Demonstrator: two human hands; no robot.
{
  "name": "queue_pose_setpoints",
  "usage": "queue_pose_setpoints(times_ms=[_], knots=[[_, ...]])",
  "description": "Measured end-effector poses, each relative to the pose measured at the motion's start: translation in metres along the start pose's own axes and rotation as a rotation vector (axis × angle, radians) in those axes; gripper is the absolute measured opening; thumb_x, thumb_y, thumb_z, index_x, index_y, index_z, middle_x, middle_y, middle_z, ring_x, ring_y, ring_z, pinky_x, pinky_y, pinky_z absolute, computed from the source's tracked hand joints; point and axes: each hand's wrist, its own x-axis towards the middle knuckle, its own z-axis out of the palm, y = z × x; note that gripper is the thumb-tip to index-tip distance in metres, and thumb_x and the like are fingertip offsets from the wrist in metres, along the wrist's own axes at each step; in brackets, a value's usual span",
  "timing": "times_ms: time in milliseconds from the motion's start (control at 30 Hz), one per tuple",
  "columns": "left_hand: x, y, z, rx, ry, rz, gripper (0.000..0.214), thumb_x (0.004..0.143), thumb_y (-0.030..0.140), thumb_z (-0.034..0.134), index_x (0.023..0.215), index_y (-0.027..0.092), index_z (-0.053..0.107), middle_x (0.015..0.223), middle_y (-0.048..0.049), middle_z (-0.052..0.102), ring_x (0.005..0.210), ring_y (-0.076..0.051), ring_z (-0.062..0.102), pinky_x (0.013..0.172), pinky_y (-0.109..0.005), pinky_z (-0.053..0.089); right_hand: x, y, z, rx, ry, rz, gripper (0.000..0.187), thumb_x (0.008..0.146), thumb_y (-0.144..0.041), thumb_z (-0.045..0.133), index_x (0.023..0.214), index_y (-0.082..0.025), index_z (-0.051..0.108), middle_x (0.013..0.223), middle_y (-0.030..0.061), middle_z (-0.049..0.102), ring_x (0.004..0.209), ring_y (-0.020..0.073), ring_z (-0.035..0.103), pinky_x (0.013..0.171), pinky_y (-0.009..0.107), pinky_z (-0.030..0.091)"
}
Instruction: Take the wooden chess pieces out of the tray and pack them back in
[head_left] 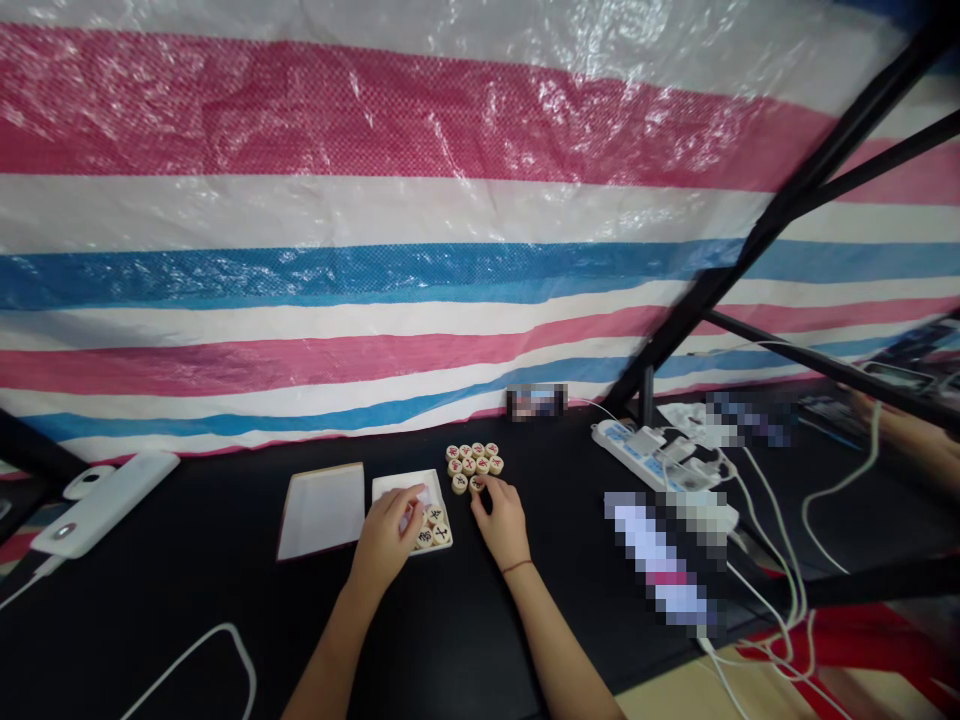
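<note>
Round wooden xiangqi pieces with red and black characters lie in a tight cluster (474,468) on the black table. My right hand (501,522) rests at the cluster's near edge, its fingers apart and touching a piece (477,484). To the left, my left hand (387,536) curls over a shallow white tray (394,487) that holds several more pieces (433,527). A pale blur at its fingertips is too unclear to identify. The hand hides part of the tray. Left of it lies a white card or lid (322,511).
The black table (225,590) holds a white power strip (637,450) with plugs and white cables at right, and a white power bank (105,503) at left. A striped tarpaulin (375,200) hangs behind. Black metal bars (780,220) cross the upper right.
</note>
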Motion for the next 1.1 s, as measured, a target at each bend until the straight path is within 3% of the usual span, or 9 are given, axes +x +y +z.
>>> queue_pose_setpoints(times_ms=[233,367,467,567,633,767,933,1100], knots=[[0.002,-0.010,-0.003,0.066,0.037,-0.030,0.026,0.089,0.024,0.044,0.103,0.020,0.065,0.085,-0.0050,0.069,0.080,-0.018,0.064,0.075,-0.031,0.049,0.002,0.003,0.002,0.015,0.001,0.003,0.019,0.089,-0.028,0.047,0.100,-0.019,0.060,0.090,0.0081,0.066,0.077,0.0210,0.057,0.072,0.033,0.047],[0.005,-0.020,-0.008,0.241,0.010,-0.153,0.028,0.087,0.020,0.042,0.097,0.021,0.068,0.092,-0.0056,0.071,0.085,-0.021,0.063,0.077,-0.034,0.045,0.001,-0.018,-0.011,0.054,0.080,0.019,0.022,0.089,-0.030,0.046,0.102,-0.018,0.060,0.092,0.0096,0.063,0.085,0.0220,0.058,0.077,0.035,0.048],[0.008,-0.014,-0.011,0.379,-0.168,-0.192,0.026,0.086,0.024,0.046,0.093,0.024,0.071,0.098,-0.0051,0.070,0.094,-0.025,0.059,0.079,-0.038,0.041,-0.003,-0.044,-0.021,0.122,-0.139,-0.076,0.034,0.085,-0.037,0.054,0.113,-0.019,0.057,0.091,0.0069,0.063,0.082,0.0201,0.059,0.075,0.031,0.048],[0.009,-0.001,-0.011,0.435,-0.341,-0.151,0.028,0.089,0.027,0.044,0.089,0.024,0.072,0.100,-0.0059,0.069,0.100,-0.026,0.055,0.080,-0.040,0.037,-0.007,-0.064,-0.024,0.042,-0.388,-0.140,0.065,0.070,-0.050,0.068,0.124,-0.018,0.052,0.098,0.0080,0.064,0.086,0.0234,0.061,0.078,0.034,0.047],[0.009,0.005,-0.009,0.447,-0.397,-0.138,0.030,0.090,0.025,0.041,0.087,0.023,0.071,0.100,-0.0069,0.069,0.100,-0.026,0.054,0.079,-0.040,0.036,-0.010,-0.070,-0.022,-0.046,-0.458,-0.116,0.073,0.065,-0.053,0.071,0.125,-0.017,0.052,0.100,0.0100,0.064,0.089,0.0266,0.062,0.080,0.037,0.046],[0.009,0.011,-0.008,0.450,-0.412,-0.186,0.029,0.089,0.026,0.041,0.089,0.021,0.070,0.099,-0.0080,0.069,0.100,-0.026,0.053,0.080,-0.039,0.034,-0.012,-0.068,-0.017,-0.069,-0.532,-0.078,0.072,0.068,-0.050,0.070,0.128,-0.015,0.050,0.106,0.0122,0.064,0.094,0.0278,0.061,0.083,0.038,0.046],[0.011,0.013,-0.011,0.362,-0.376,-0.253,0.021,0.085,0.030,0.047,0.086,0.022,0.067,0.088,-0.0043,0.070,0.095,-0.024,0.056,0.082,-0.039,0.034,-0.013,-0.063,-0.017,0.006,-0.471,-0.096,0.074,0.067,-0.048,0.072,0.127,-0.013,0.050,0.103,0.0121,0.064,0.092,0.0271,0.060,0.084,0.039,0.047],[0.015,0.013,-0.010,0.127,-0.113,-0.371,0.021,0.083,0.036,0.051,0.088,0.023,0.067,0.090,-0.0035,0.071,0.089,-0.024,0.060,0.081,-0.039,0.042,-0.007,-0.063,-0.023,0.119,-0.218,-0.183,0.056,0.074,-0.036,0.069,0.124,-0.018,0.053,0.112,0.0110,0.062,0.101,0.0257,0.057,0.087,0.039,0.048]])
